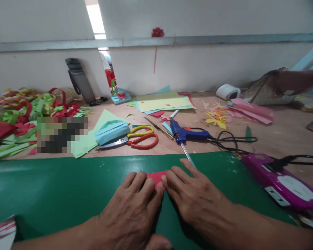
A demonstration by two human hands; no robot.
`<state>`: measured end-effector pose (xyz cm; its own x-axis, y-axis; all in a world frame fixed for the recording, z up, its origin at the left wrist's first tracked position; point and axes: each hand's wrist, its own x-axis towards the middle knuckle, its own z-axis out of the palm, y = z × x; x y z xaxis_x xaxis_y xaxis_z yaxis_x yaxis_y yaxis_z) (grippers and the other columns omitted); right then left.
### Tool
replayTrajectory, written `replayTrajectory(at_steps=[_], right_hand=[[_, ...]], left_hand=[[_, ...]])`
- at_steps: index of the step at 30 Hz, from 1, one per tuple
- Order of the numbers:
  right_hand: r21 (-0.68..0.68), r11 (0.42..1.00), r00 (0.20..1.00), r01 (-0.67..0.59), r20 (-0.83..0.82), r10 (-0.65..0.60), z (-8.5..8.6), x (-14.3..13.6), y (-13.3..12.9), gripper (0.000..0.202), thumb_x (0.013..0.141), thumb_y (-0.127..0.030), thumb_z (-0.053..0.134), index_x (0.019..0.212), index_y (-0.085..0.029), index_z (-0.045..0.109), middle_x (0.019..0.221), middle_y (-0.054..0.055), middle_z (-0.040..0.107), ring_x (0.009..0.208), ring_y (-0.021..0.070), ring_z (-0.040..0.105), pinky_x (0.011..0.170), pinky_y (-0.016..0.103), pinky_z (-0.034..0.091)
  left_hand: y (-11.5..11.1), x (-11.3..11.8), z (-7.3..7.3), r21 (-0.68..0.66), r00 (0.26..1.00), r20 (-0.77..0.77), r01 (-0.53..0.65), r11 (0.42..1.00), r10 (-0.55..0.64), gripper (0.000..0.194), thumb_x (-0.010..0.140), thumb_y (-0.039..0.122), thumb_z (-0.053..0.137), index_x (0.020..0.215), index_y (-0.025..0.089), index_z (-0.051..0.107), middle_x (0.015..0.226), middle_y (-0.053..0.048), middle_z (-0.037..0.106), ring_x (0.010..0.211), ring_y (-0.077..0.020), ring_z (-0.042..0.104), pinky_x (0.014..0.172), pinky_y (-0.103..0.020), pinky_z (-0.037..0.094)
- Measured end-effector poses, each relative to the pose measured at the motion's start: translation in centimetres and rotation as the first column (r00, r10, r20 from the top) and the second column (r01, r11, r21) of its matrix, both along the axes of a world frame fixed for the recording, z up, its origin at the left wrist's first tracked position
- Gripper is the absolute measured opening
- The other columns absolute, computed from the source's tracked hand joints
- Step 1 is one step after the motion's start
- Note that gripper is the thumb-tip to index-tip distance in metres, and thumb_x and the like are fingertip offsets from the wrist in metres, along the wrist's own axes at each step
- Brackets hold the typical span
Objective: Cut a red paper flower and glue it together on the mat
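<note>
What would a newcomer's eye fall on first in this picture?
Probably the red paper at the front middle, bright against the green mat, with the left grip and right grip both touching it. Next might come the purple power strip at the mat's right edge and the blue glue gun just beyond the mat. The red and green heap at far left also stands out.

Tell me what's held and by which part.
Red paper: left hand at its left end, right hand at its right; pinched or just pressed, unclear.
</note>
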<state>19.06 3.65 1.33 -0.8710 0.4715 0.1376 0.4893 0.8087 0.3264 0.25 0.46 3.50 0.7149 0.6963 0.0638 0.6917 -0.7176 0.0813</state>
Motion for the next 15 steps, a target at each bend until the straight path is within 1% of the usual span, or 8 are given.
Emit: replayTrajectory(at_steps=[2, 5, 7, 9, 12, 13, 15], right_hand=[[-0.014, 1.0, 1.0, 0.021, 0.006, -0.021, 0.2, -0.5, 0.2, 0.009, 0.074, -0.013, 0.059, 0.082, -0.015, 0.062, 0.079, 0.006, 0.057, 0.076, 0.0232, 0.048, 0.088, 0.05, 0.031], [0.014, 0.998, 0.997, 0.062, 0.041, -0.063, 0.8, -0.9, 0.3, 0.014, 0.071, -0.008, 0.058, 0.082, -0.015, 0.063, 0.08, 0.006, 0.059, 0.075, 0.024, 0.048, 0.085, 0.049, 0.035], [0.059, 0.994, 0.995, 0.09, 0.038, -0.092, 1.0, -0.8, 0.2, 0.013, 0.07, -0.006, 0.057, 0.075, -0.016, 0.064, 0.075, 0.006, 0.059, 0.073, 0.0242, 0.049, 0.085, 0.051, 0.035], [0.107, 0.989, 0.994, 0.106, 0.027, -0.11, 1.1, -0.5, 0.1, 0.013, 0.066, -0.005, 0.059, 0.068, -0.016, 0.065, 0.069, 0.006, 0.06, 0.069, 0.0244, 0.049, 0.086, 0.053, 0.032], [0.152, 0.985, 0.996, 0.082, 0.02, -0.086, 0.9, -0.1, 0.1, 0.014, 0.061, -0.004, 0.061, 0.06, -0.017, 0.066, 0.064, 0.007, 0.06, 0.066, 0.0249, 0.051, 0.088, 0.054, 0.03], [0.161, 0.985, 0.997, 0.069, 0.016, -0.072, 0.8, -0.1, 0.0, 0.013, 0.061, -0.004, 0.062, 0.058, -0.017, 0.066, 0.064, 0.007, 0.061, 0.065, 0.0253, 0.051, 0.087, 0.054, 0.03], [0.163, 0.986, 0.999, 0.041, 0.014, -0.044, 0.6, -0.1, -0.2, 0.009, 0.062, -0.009, 0.064, 0.059, -0.017, 0.067, 0.067, 0.009, 0.063, 0.068, 0.0268, 0.052, 0.087, 0.054, 0.029]], left_hand=[[0.0, 0.4, 0.2, -0.057, 1.0, -0.016, 0.017, 0.998, -0.018, 0.065, 0.079, 0.064, 0.039, 0.111, 0.011, 0.057, 0.102, -0.014, 0.058, 0.088, -0.0278, 0.047, 0.081, -0.047, 0.041], [0.0, 0.5, 0.4, -0.114, 0.999, -0.047, -0.02, 0.993, 0.014, 0.058, 0.081, 0.059, 0.04, 0.106, 0.012, 0.06, 0.106, -0.015, 0.057, 0.09, -0.029, 0.046, 0.082, -0.049, 0.04], [-0.2, 0.2, 0.3, -0.138, 0.998, -0.059, -0.038, 0.99, 0.03, 0.057, 0.081, 0.058, 0.04, 0.106, 0.011, 0.06, 0.108, -0.016, 0.057, 0.093, -0.0306, 0.046, 0.083, -0.05, 0.039], [-0.3, -0.3, 0.1, -0.132, 0.998, -0.06, -0.037, 0.991, 0.029, 0.06, 0.082, 0.057, 0.04, 0.112, 0.009, 0.058, 0.116, -0.018, 0.054, 0.102, -0.034, 0.043, 0.088, -0.053, 0.035], [-0.3, -0.7, -0.1, -0.105, 0.998, -0.06, -0.01, 0.994, 0.004, 0.064, 0.084, 0.054, 0.037, 0.12, 0.003, 0.052, 0.13, -0.022, 0.044, 0.117, -0.0391, 0.033, 0.096, -0.056, 0.027], [-0.2, -0.6, -0.1, -0.109, 0.998, -0.062, 0.0, 0.994, -0.006, 0.065, 0.084, 0.054, 0.037, 0.121, 0.001, 0.051, 0.129, -0.023, 0.044, 0.117, -0.0393, 0.032, 0.097, -0.055, 0.027], [0.0, -0.2, 0.2, -0.136, 0.998, -0.061, -0.002, 0.991, -0.007, 0.064, 0.083, 0.053, 0.04, 0.121, 0.002, 0.051, 0.122, -0.022, 0.05, 0.11, -0.0366, 0.039, 0.094, -0.053, 0.031]])
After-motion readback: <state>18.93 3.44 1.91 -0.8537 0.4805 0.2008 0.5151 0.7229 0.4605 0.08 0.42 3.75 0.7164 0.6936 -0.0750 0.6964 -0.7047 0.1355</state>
